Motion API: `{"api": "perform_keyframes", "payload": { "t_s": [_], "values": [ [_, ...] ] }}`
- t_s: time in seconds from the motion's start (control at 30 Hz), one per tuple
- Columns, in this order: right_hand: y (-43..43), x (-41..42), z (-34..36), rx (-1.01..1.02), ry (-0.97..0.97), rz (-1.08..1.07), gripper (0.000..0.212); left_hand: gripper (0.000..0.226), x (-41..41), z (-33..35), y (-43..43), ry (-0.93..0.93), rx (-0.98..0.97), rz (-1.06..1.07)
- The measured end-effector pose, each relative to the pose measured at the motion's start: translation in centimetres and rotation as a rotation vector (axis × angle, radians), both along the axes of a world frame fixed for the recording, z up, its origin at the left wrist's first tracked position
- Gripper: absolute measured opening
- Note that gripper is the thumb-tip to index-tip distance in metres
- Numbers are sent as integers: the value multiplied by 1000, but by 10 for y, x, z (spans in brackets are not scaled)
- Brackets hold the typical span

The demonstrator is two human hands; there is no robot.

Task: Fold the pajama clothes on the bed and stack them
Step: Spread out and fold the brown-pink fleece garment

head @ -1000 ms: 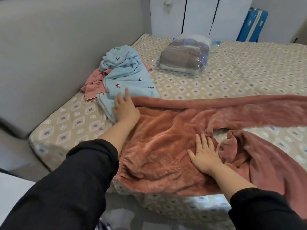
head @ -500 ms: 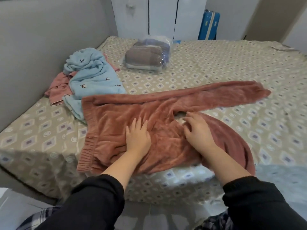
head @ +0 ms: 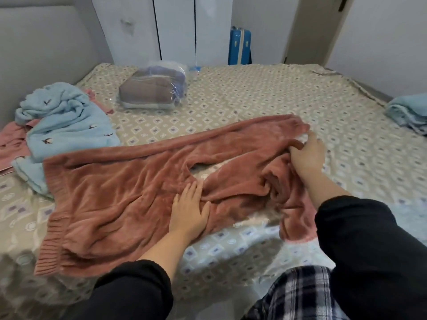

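Observation:
Rust-pink fleece pajama trousers [head: 120,199] lie spread across the near part of the bed [head: 265,100], waistband at the left, legs running right. My left hand [head: 189,211] presses flat on the crotch area. My right hand [head: 307,155] grips the bunched cloth of the near leg close to the far leg's cuff. A light blue fleece pajama piece with small bird marks [head: 67,125] lies crumpled at the left, on top of a pink garment [head: 11,139].
A clear plastic bag with folded grey and blue cloth [head: 152,88] sits at the back of the bed. Folded light blue cloth [head: 409,114] lies at the right edge. A padded headboard stands on the left, white wardrobe doors and a blue suitcase [head: 239,46] behind.
My left hand left the waistband and now presses the trousers' middle. My right hand went from flat on the cloth to gripping the near leg and drawing it right, up toward the far leg's cuff.

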State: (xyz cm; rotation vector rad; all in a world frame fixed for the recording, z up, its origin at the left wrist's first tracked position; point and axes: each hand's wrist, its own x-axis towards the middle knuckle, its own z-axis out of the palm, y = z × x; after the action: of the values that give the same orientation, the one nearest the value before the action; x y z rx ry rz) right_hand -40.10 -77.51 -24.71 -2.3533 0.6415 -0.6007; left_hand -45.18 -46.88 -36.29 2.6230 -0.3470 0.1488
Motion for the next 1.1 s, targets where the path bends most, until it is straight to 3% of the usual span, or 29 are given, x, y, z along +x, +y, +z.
{"api": "perform_keyframes", "payload": {
  "t_s": [0.07, 0.13, 0.23, 0.4, 0.47, 0.6, 0.7, 0.73, 0.8, 0.87, 0.9, 1.0, 1.1],
  "values": [
    [-5, 11, -9, -248, 206, -10, 86, 66, 2, -2, 0, 2, 20, 4],
    [-7, 11, -27, -308, 339, 31, 85, 69, 5, -2, -1, 8, 36, 10],
    [-12, -11, -55, -241, 427, 58, 78, 71, 7, -3, -6, 3, 120, 55],
    [-26, -68, -76, 38, 530, 292, 112, 63, 12, 0, -31, -27, 206, 81],
    [-29, -77, -71, -1, 544, 418, 119, 59, 12, 2, -48, -47, 214, 17],
    [-47, -59, -41, -163, 681, 641, 97, 61, 15, 2, -57, -59, 183, -15],
    [-83, -32, -6, -786, 256, 248, 56, 63, 15, 0, -55, -132, 178, -33],
    [-98, -25, -1, -874, 179, 138, 47, 64, 14, 0, -56, -169, 190, -52],
    [-127, -19, -3, -895, 408, 78, 54, 66, 13, 0, -58, -218, 221, -99],
    [-150, -20, -19, -737, 722, -59, 74, 68, 14, -1, -59, -205, 272, -130],
    [-156, -22, -28, -589, 726, -161, 76, 69, 16, -2, -58, -183, 299, -131],
    [-155, -25, -50, -62, 419, -327, 56, 72, 23, -3, -60, -119, 361, -135],
    [-136, -21, -63, 429, 175, -268, 47, 70, 24, 0, -64, -159, 401, -180]
  ]
}}
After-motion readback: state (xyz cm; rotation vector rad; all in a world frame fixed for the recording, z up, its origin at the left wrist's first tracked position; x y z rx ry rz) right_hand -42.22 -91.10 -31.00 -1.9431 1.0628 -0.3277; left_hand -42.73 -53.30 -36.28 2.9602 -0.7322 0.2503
